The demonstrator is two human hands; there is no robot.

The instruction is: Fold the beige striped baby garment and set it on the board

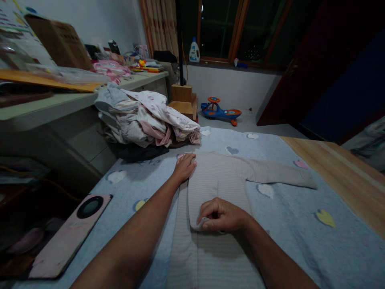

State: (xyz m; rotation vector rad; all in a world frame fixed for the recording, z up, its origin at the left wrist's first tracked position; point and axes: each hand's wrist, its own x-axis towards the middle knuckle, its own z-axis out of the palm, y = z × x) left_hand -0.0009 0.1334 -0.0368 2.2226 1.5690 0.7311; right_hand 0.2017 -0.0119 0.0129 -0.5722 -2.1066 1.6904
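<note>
A pale, finely striped long-sleeved garment (pixel 231 176) lies spread out in front of me, running off the lower edge of the view. One sleeve (pixel 276 173) stretches out flat to the right. The other sleeve is folded down over the body of the garment. My right hand (pixel 224 216) pinches this folded sleeve's cuff (pixel 198 224) between thumb and fingers, over the garment's middle. At the upper left shoulder fold, my left hand (pixel 184 167) rests with its fingers stretched out on the cloth.
Beneath the garment is a blue blanket (pixel 288 204) with heart and cloud shapes. A heap of clothes (pixel 144 118) sits at the back left, beside a cluttered desk (pixel 135 81). A pink phone (pixel 69 237) lies at left. Beyond the bed stands a blue ride-on toy (pixel 221 111).
</note>
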